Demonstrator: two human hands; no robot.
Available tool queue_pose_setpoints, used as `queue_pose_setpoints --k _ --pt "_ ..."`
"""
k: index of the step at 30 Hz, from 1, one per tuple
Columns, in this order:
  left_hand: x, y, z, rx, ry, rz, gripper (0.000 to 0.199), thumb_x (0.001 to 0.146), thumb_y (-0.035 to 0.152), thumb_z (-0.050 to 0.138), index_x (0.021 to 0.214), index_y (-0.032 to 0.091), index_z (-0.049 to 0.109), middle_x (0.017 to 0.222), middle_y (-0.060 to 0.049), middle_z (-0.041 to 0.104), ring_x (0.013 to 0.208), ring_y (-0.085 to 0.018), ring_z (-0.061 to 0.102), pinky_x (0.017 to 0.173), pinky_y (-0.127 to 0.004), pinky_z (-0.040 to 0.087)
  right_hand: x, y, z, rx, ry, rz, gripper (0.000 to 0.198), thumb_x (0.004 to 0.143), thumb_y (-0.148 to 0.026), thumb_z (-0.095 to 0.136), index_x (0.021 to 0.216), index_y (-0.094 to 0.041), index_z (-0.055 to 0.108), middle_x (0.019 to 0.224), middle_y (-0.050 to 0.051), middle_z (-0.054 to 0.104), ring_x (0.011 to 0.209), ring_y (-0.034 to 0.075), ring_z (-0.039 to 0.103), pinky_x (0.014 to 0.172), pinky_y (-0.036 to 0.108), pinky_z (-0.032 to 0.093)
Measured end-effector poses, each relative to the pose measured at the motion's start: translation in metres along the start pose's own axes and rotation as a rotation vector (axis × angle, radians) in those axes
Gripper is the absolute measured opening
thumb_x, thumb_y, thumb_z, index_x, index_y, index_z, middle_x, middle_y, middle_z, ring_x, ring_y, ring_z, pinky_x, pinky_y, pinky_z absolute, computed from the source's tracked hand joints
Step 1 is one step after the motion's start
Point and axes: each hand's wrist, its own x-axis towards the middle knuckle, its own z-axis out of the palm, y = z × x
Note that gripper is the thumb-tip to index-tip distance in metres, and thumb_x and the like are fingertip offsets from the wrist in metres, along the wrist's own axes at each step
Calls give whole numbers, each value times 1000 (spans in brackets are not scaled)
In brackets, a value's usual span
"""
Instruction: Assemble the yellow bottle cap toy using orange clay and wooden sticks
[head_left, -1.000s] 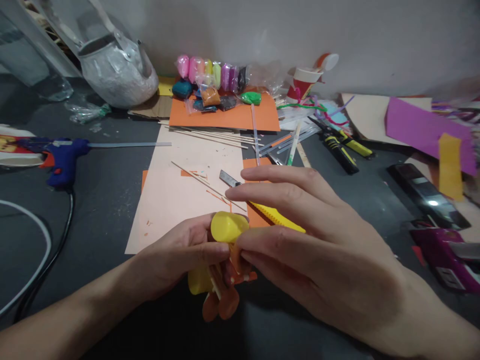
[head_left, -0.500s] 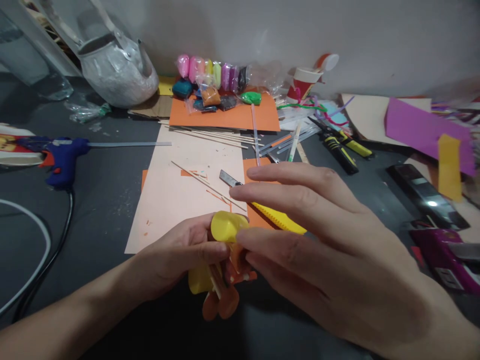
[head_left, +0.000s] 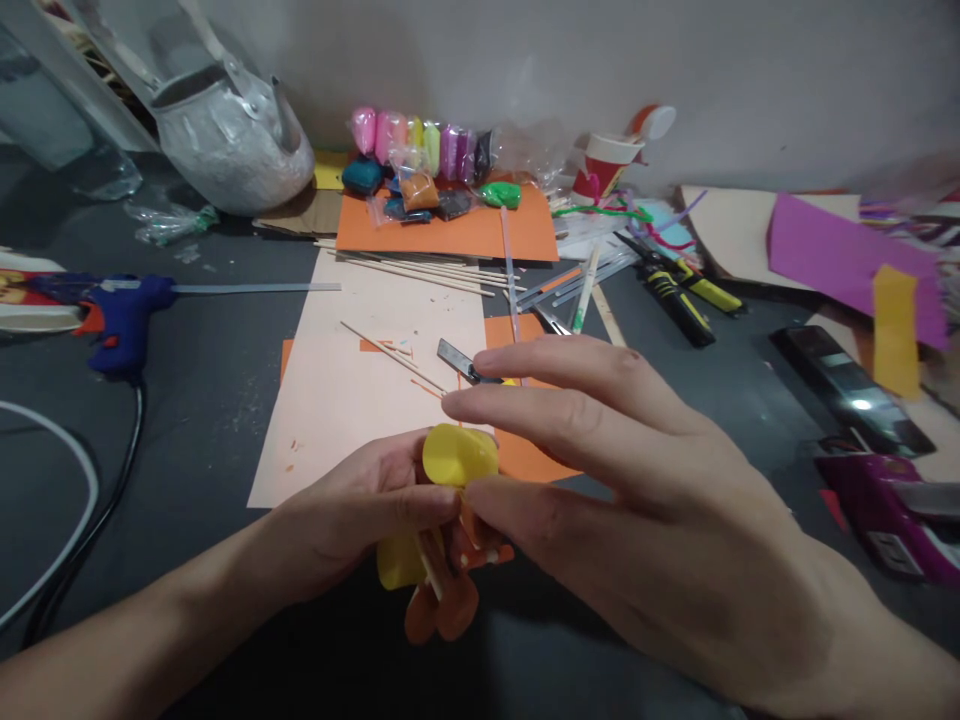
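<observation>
My left hand (head_left: pixel 375 500) is closed around a small craft figure of yellow and orange paper (head_left: pixel 456 458) with thin wooden sticks. A rolled yellow piece tops it, and orange rounded pieces hang below the hand. My right hand (head_left: pixel 622 500) reaches in from the right. Its index fingertip presses on the figure just under the yellow roll, the thumb is mostly hidden, and the other fingers stretch out above. Behind those fingers lies a utility knife (head_left: pixel 456 360), blade showing, its yellow handle largely covered.
A pale paper sheet (head_left: pixel 300 400) carries wooden skewers (head_left: pixel 420 275). To the left is a blue glue gun (head_left: pixel 124 320) with its cord. A metal kettle (head_left: pixel 232 140), bagged clay (head_left: pixel 412 145), pliers (head_left: pixel 679 300), a black phone-like object (head_left: pixel 851 390) and a purple stapler (head_left: pixel 885 515) surround the workspace.
The right hand has shifted slightly, its raised fingers coming lower and covering more of the knife handle. The left hand and the figure stay nearly in place.
</observation>
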Motion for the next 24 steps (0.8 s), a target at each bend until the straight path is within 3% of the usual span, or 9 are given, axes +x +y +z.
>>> queue_pose_setpoints --k 4,9,14,20,24 --pt "-1 2 0 -3 -4 16 24 90 35 76 97 13 73 82 -5 73 69 -13 70 64 -20 54 1 5 -10 -62 -47 -139 17 96 -17 63 111 -24 69 141 2 63 143 19 45 122 31 37" --pt "-2 -1 -3 15 24 -5 30 88 40 78 101 14 72 86 -7 74 72 -16 70 66 -23 54 0 9 -7 -33 -77 -153 8 95 -18 64 99 -22 69 143 4 60 142 20 44 121 33 36" --pt "-3 -1 -3 -2 4 8 27 89 39 76 100 14 74 85 -5 73 72 -13 68 67 -19 52 1 7 -6 22 -44 -124 15 95 -13 62 106 -18 70 139 6 63 138 16 47 118 31 38" --pt "-3 4 2 -44 10 119 21 91 36 70 87 15 76 80 -3 70 77 -12 66 75 -20 54 5 5 -9 98 107 10 16 100 -14 56 97 -15 72 119 8 72 113 12 65 97 26 50" --pt "-3 4 3 -43 11 140 20 90 34 71 87 15 77 83 -4 70 81 -13 66 79 -20 54 7 6 1 141 112 91 17 99 -15 59 87 -14 71 90 3 69 85 11 63 75 25 49"
